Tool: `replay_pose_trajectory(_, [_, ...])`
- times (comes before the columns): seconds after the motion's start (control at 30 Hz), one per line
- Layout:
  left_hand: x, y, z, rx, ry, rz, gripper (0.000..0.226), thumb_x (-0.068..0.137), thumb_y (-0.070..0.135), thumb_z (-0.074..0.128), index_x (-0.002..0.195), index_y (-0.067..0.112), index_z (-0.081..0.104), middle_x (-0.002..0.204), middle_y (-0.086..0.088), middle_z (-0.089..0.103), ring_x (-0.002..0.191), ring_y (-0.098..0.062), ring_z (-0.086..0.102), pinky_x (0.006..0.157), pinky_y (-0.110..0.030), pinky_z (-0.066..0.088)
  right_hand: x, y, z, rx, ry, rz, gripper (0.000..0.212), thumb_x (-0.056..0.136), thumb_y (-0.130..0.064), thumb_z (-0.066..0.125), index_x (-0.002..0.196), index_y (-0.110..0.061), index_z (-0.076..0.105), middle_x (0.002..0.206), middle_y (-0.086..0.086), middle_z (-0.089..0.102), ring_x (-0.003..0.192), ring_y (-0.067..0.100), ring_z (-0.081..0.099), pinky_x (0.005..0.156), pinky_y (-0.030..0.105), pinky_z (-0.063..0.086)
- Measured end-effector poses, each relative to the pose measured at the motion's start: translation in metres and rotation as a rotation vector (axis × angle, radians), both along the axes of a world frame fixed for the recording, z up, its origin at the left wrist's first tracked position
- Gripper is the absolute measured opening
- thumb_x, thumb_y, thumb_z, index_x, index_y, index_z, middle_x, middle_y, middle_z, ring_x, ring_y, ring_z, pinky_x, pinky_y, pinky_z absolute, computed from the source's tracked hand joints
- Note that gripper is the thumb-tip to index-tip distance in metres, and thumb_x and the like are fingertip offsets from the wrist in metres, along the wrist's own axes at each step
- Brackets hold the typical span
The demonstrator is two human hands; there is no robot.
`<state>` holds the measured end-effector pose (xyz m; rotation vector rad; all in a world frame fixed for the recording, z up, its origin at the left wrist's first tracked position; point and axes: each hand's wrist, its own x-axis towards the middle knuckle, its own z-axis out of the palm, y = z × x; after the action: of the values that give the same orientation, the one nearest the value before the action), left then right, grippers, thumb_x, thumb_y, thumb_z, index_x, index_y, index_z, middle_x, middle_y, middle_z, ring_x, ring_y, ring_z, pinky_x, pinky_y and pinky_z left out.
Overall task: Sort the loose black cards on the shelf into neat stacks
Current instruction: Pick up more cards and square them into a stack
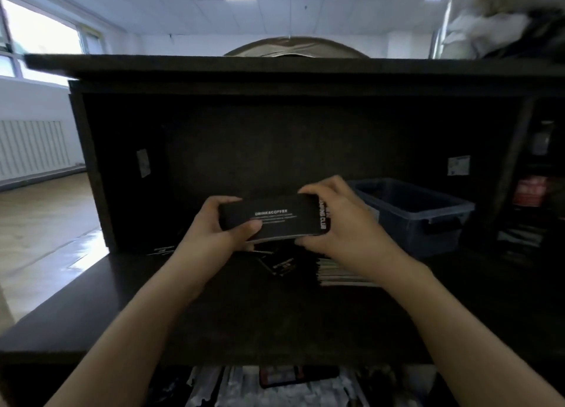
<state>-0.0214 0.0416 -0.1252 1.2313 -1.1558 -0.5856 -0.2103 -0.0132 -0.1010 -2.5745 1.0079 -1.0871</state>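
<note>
A stack of black cards [275,220] with white lettering is held above the dark shelf [244,315], in the middle of the head view. My left hand [217,232] grips its left end, thumb on top. My right hand [345,226] grips its right end, fingers curled over the far edge. Below the hands, a loose black card [279,264] lies on the shelf at an angle. A neat pile of cards [339,272] rests under my right wrist, partly hidden. More loose cards [160,250] lie at the back left.
A dark blue plastic bin [409,210] stands on the shelf at the back right. The shelf's top board [275,70] hangs overhead and its side wall [91,168] closes the left. Papers [275,385] fill the level below. A window and radiator are at the left.
</note>
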Motion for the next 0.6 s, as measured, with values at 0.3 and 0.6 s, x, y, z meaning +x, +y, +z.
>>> replay_pose_trajectory(0.3, [-0.096,-0.063,0.000,0.241,0.004,-0.183,0.020,0.084,0.014,0.070,0.103,0.016,0.066,0.101,-0.004,0.071,0.094,-0.017,0.068,0.085,-0.033,0.056,-0.096,-0.034,0.006,0.149,0.189,-0.304,0.061,0.064,-0.034,0.084,0.118,-0.027,0.057,0.103,-0.014,0.047,0.096,0.005,0.046,0.076,0.019,0.038])
replay_pose_trajectory(0.6, [-0.097,-0.079,-0.034,0.316,-0.149,-0.116,0.033,0.084,0.034,0.068,0.114,0.022,0.062,0.109,0.005,0.064,0.092,-0.003,0.057,0.069,-0.015,0.042,-0.112,-0.059,-0.029,0.370,0.309,-0.139,0.053,0.074,-0.049,0.072,0.120,-0.031,0.053,0.109,-0.014,0.053,0.094,-0.002,0.050,0.072,0.014,0.043])
